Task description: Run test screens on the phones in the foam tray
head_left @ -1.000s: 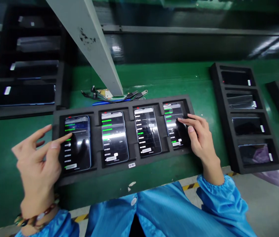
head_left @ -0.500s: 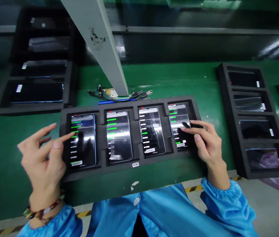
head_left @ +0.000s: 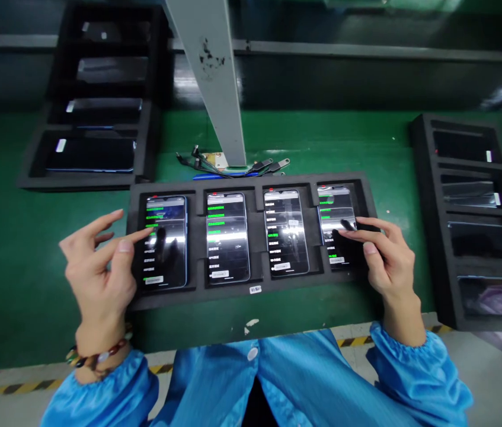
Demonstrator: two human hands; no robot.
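Note:
A black foam tray lies across the green mat in front of me, and several lit phones rest in its slots. My left hand hovers at the tray's left end, fingers spread, with its index fingertip on the screen of the leftmost phone. At the right end, my right hand lies with fingers stretched out, its fingertips on the rightmost phone. The two middle phones show test lists and nothing touches them. Neither hand holds anything.
A grey slanted post rises behind the tray, with a bundle of cables at its foot. Another foam tray with dark phones sits at the back left, and a third stands at the right. A yellow-black striped edge runs along the bench front.
The view has shifted, so the tray and hands sit further right in the picture. Both index fingers stay on the end phones; the screens' lists have changed slightly.

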